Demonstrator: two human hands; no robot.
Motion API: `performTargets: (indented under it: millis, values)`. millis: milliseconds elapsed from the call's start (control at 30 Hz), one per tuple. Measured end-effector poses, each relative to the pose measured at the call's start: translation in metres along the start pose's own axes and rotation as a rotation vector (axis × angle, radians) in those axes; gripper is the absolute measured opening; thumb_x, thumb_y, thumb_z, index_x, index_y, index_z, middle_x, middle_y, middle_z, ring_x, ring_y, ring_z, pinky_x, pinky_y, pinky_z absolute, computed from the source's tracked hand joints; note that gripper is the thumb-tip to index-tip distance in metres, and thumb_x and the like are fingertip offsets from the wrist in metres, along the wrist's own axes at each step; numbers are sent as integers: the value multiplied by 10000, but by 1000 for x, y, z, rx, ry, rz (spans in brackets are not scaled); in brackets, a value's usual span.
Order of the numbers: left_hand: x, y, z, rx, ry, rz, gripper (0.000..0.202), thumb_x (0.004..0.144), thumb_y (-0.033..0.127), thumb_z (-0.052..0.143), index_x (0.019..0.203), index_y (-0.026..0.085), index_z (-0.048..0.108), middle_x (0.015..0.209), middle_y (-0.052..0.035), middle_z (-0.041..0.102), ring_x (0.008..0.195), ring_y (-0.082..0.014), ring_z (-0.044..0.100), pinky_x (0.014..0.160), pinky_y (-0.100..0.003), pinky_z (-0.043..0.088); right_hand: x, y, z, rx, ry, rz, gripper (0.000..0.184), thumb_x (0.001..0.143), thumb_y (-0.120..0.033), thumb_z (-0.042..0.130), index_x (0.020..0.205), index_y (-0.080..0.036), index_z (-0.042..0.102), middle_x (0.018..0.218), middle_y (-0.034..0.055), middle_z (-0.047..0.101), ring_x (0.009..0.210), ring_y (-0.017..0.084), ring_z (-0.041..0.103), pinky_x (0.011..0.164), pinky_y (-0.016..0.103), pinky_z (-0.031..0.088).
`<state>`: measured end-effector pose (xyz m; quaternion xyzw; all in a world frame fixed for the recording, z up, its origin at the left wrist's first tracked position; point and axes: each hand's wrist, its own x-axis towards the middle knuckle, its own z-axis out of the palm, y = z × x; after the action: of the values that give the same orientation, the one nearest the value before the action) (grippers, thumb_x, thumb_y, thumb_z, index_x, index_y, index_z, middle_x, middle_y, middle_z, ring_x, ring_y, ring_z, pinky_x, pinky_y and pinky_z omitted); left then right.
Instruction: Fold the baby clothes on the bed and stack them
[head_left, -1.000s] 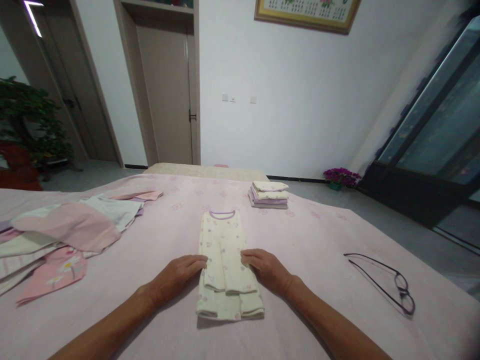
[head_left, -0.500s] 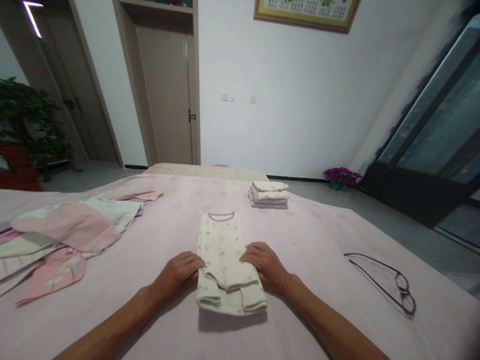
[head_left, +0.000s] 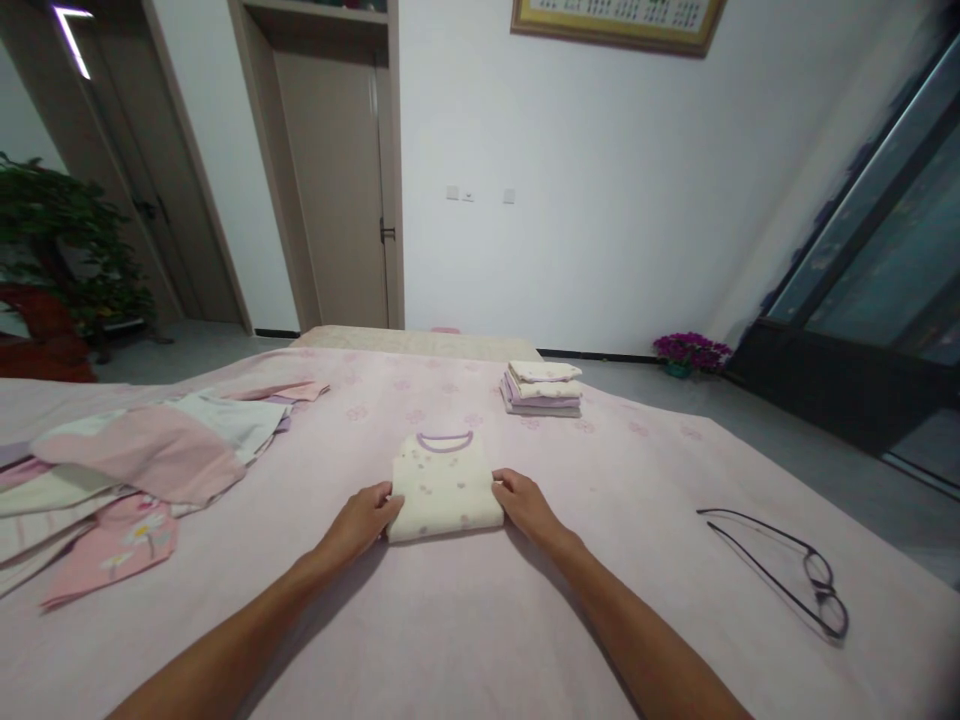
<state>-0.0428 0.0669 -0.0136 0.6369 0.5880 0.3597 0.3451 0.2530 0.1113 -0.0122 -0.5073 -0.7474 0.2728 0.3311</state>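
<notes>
A cream child's shirt with small grey prints and a purple neckband lies folded into a compact block in front of me. Its neckline faces away from me. My left hand pinches the left edge of the fold, thumb on top. On the opposite side, my right hand grips the right edge with thumb and fingers. The undersides of both hands' fingers are partly hidden by the cloth and the hands themselves.
A neat stack of folded clothes sits farther back, right of centre. Loose pink, white and striped clothes are heaped at the left. Black-framed glasses rest at the right on the pink bedsheet.
The shirt's lower part has been folded up toward the neckband, making it shorter. Both hands have moved slightly away from me along with the cloth.
</notes>
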Motion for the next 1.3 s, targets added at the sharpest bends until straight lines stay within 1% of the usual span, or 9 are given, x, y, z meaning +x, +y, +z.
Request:
performTargets:
  millis: [133, 300, 533, 700, 800, 900, 1000, 1200, 1300]
  values:
    - [0, -3, -1, 9, -41, -7, 363, 833, 479, 527, 841, 134, 640, 667, -20, 627, 577, -166, 530, 525, -247, 332, -4, -7, 0, 79, -7, 66, 382, 900, -365, 456, 1159, -181, 669, 1022, 86, 720, 893, 210, 644, 774, 310, 479]
    - [-6, 4, -1, 142, -39, -18, 432, 895, 435, 470, 1180, 149, 622, 904, -73, 731, 758, -209, 651, 634, -257, 407, -10, -8, 7, -34, 73, 165, 429, 850, -307, 518, 1252, -184, 605, 693, -19, 609, 637, 154, 542, 613, 254, 383]
    - [-12, 24, -4, 449, -29, -111, 527, 914, 410, 474, 1399, 205, 476, 978, -62, 743, 859, -228, 676, 653, -261, 372, -17, -13, 5, -139, 57, 175, 513, 825, -240, 522, 1337, -207, 523, 650, -55, 555, 588, 135, 504, 565, 244, 300]
    - [-21, 20, -2, 507, -13, -62, 641, 934, 411, 469, 1517, 216, 289, 890, -19, 722, 794, -207, 662, 636, -262, 373, -20, -20, 2, -189, 26, 162, 592, 830, -223, 493, 1420, -206, 443, 636, -57, 561, 592, 149, 525, 584, 251, 325]
    - [-22, 11, 1, 620, 81, 53, 696, 934, 391, 494, 1545, 190, 229, 1005, -58, 709, 875, -225, 662, 705, -292, 438, -22, -22, 3, -305, 6, 170, 592, 857, -235, 478, 1446, -210, 422, 734, -16, 633, 648, 173, 569, 620, 270, 369]
    - [-18, 0, 3, 716, 229, 344, 607, 926, 314, 534, 1496, 189, 368, 1315, -139, 598, 1175, -283, 574, 948, -397, 455, -26, -22, 6, -414, 63, 50, 529, 871, -236, 492, 1399, -204, 488, 940, 57, 681, 825, 213, 614, 742, 312, 447]
    - [-10, -12, 4, 715, 186, 574, 410, 971, 273, 473, 1371, 221, 543, 1420, -117, 540, 1334, -278, 469, 1086, -450, 402, -29, -19, 4, -489, 156, -185, 452, 858, -200, 526, 1308, -203, 572, 1194, 122, 626, 1081, 257, 570, 925, 376, 452]
    - [-6, -23, -5, 661, -36, 566, 439, 1031, 353, 346, 1429, 243, 495, 1466, -94, 511, 1332, -227, 496, 1112, -407, 421, -34, -21, -5, -421, 9, -578, 360, 902, -266, 570, 1259, -236, 610, 1311, 92, 614, 1273, 254, 491, 1068, 436, 381]
    - [-9, -25, -16, 641, -134, 611, 526, 1004, 455, 410, 1498, 277, 393, 1532, -94, 428, 1373, -255, 447, 1129, -426, 394, -37, -25, -5, -418, -67, -626, 533, 835, -379, 675, 1333, -229, 557, 1332, 110, 605, 1227, 270, 529, 1063, 457, 382]
